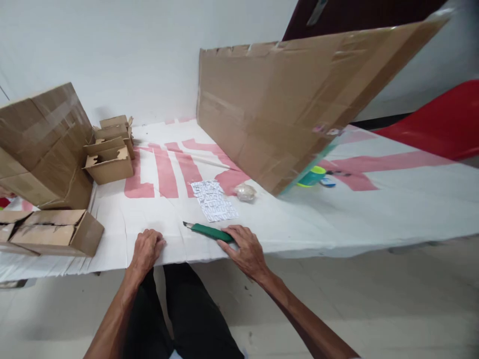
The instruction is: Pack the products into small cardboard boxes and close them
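My right hand (245, 248) is closed around the rear end of a green box cutter (211, 232), its fingers on top and its thumb on the near side. The cutter lies low over the white cloth, with its blade bared and pointing left. Curled fingers bring my left hand (147, 251) into a loose fist on the cloth near the table's front edge; no object shows in it. Just beyond the cutter lies a sheet of printed labels (214, 200). To the right of that sheet sits a small clear plastic-wrapped bundle (245, 192).
A big cardboard panel (269, 104) stands upright at the back right, a yellow-green tape roll (313, 176) beside its foot. At left are a large carton (45, 144), small open boxes (109, 163) and closed boxes (56, 232). A red chair (441, 122) stands far right.
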`<state>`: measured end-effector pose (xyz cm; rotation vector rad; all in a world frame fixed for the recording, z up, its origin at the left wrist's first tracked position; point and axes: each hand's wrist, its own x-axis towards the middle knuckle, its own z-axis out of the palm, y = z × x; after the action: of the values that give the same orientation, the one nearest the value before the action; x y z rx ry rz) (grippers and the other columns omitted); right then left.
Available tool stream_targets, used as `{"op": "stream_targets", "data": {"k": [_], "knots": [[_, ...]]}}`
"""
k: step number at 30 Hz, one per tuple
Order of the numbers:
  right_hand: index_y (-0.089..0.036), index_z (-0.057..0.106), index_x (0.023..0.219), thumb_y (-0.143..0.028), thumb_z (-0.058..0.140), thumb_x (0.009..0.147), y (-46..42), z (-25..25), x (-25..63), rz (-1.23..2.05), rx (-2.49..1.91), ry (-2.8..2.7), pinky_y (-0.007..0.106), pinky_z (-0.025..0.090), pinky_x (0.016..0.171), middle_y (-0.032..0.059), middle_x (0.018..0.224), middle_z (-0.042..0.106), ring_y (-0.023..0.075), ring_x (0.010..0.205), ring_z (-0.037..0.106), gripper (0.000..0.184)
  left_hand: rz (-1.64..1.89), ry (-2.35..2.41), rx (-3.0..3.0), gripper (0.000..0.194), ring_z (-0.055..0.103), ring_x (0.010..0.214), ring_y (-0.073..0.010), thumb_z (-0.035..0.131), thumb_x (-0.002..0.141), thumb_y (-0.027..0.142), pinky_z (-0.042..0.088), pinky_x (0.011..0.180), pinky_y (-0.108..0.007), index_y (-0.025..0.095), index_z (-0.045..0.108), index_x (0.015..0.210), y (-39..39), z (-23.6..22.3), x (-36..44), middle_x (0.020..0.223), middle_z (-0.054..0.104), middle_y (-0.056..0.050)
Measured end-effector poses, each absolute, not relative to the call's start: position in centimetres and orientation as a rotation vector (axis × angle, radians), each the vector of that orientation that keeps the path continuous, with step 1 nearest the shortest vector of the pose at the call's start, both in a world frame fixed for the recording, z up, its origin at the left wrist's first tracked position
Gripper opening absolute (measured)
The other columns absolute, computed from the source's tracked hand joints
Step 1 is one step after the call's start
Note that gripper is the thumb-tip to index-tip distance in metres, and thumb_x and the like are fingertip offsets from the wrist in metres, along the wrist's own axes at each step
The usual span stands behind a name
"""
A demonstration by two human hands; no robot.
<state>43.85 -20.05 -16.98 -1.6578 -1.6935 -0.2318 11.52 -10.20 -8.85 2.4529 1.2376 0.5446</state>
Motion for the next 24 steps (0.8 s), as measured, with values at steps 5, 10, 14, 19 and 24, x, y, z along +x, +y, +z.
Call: {"op": "stream_targets", "data": {"k": [5,10,14,19,24], "knots": [[-0.021,0.073,0.114,-0.038,0.062,0.099,-19.9,-16.8,43.8,-0.197,-1.678,-1.696,0.038,0.047,0.083,0.0100,0.109,0.073,0.0279,0.101,0.063,0.025,0.613,0.885,2.420,0.025,0.069,0.091,-0.0198,0.052,0.099,0.011,0.054,0.084,-0.031,0.020,0.074,0.104,-14.2,-8.7,15.7,0.097,0.074,-0.007],[-0.023,0.073,0.115,-0.038,0.061,0.098,-19.8,-16.8,43.9,-0.147,-1.708,-1.682,0.040,0.048,0.085,0.0099,0.110,0.073,0.0286,0.104,0.063,0.026,0.440,0.334,2.506,0.030,0.072,0.102,-0.0224,0.060,0.088,0.006,0.056,0.090,-0.033,0.020,0.079,0.104,-18.9,-11.2,21.2,0.112,0.078,-0.009],[-0.022,0.073,0.116,-0.038,0.060,0.099,-19.8,-16.6,44.0,-0.120,-1.693,-1.699,0.040,0.048,0.085,0.0102,0.112,0.073,0.0283,0.103,0.063,0.027,0.368,0.523,2.615,0.024,0.068,0.074,-0.0182,0.058,0.097,0.013,0.053,0.076,-0.030,0.019,0.075,0.080,-19.6,-11.4,21.9,0.079,0.073,-0.005],[-0.021,0.074,0.114,-0.044,0.057,0.100,-20.2,-17.3,44.2,-0.176,-1.621,-1.703,0.041,0.049,0.084,0.0111,0.108,0.074,0.0291,0.098,0.064,0.031,0.720,0.769,2.564,0.024,0.066,0.087,-0.0220,0.053,0.099,0.010,0.056,0.080,-0.034,0.020,0.072,0.108,-18.6,-8.5,18.6,0.093,0.071,-0.009],[-0.022,0.074,0.112,-0.050,0.053,0.101,-20.2,-18.2,44.4,-0.223,-1.591,-1.705,0.042,0.049,0.080,0.0120,0.107,0.074,0.0306,0.097,0.066,0.037,1.331,1.371,2.540,0.039,0.062,0.120,-0.0295,0.062,0.097,0.016,0.055,0.103,-0.048,0.024,0.062,0.135,-16.5,-4.4,9.9,0.125,0.064,-0.015]]}}
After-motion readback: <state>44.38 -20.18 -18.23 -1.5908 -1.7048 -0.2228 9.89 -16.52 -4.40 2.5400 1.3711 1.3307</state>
